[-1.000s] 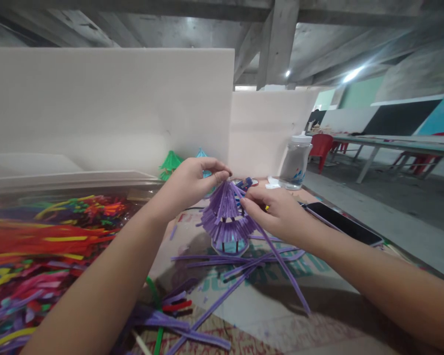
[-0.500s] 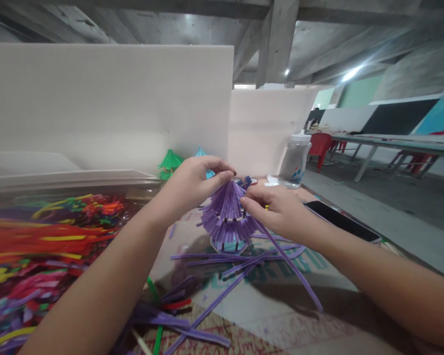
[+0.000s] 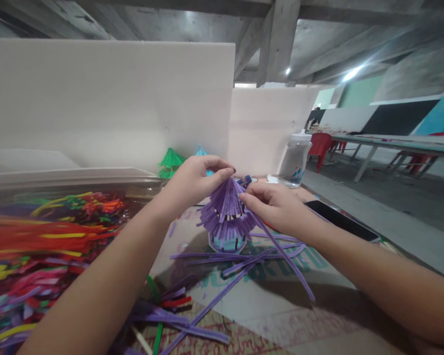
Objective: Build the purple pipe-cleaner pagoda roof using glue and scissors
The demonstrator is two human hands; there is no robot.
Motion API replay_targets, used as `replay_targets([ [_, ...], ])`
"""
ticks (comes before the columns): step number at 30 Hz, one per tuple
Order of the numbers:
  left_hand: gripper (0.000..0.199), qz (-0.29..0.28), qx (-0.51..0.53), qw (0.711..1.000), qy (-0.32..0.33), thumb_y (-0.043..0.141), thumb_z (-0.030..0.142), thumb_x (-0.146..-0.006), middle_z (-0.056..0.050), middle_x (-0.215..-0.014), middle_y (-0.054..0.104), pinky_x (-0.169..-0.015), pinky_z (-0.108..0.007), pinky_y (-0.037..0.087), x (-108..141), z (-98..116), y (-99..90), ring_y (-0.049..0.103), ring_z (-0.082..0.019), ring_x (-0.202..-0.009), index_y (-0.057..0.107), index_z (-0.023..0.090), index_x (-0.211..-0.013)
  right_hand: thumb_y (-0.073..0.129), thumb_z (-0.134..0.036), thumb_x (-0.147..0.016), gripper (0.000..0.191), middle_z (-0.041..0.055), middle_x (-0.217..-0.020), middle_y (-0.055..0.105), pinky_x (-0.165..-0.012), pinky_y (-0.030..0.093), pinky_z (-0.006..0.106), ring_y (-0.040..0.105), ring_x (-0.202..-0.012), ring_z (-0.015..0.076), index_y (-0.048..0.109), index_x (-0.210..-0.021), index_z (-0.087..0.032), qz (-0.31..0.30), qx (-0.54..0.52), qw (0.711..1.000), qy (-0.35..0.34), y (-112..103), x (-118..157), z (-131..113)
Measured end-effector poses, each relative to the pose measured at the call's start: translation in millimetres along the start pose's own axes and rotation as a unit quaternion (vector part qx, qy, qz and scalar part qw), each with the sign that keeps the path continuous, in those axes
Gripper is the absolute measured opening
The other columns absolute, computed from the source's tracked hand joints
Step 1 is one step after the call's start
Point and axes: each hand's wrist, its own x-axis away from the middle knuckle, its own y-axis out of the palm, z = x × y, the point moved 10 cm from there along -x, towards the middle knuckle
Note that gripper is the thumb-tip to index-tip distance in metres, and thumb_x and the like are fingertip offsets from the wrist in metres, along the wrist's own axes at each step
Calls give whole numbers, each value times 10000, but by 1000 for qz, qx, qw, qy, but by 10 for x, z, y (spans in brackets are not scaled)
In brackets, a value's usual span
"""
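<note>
Purple tiered model [image 3: 227, 228] looks largely covered; the left hand [image 3: 202, 178] pinches its peak, the right hand [image 3: 269, 204] a long strip [image 3: 299, 274], seemingly not yet fixed; loose strips [image 3: 200, 256] lie on the tabletop [image 3: 281, 318].

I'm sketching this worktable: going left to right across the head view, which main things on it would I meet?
Red pipe cleaners → green pipe-cleaner tower → light-blue pipe-cleaner tower → purple pipe-cleaner tower → clear white-lidded bottle → smartphone.
</note>
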Motion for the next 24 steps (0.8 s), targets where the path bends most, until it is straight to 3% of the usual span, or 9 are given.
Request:
replay_targets([
  [14,239,-12,11,1000,-12,613,364,-881,-35,-896,766,-811,-285,511,-3,-2,11,683,-191,-849,754,177,-926,464,-362,-941,364,-45,-563,403,-540,282,257,397,-557,104,414,-615,-209,-11,11,1000,-1,23,-14,31],
  [20,274,12,6,1000,-4,619,421,-882,-23,-868,736,-742,-258,485,31,48,20,650,-160,-795,722,168,-910,468,-337,-934,357,-60,-526,383,-527,252,261,368,-508,92,396,-608,-211,4,30,999,-23,31,-6,-3],
  [24,209,25,-17,1000,9,631,362,-872,-11,-831,716,-706,-244,458,44,90,13,630,-147,-774,700,164,-875,484,-369,-938,352,-55,-540,425,-531,258,259,385,-514,93,443,-630,-204,-1,34,999,-16,58,-1,25],
])
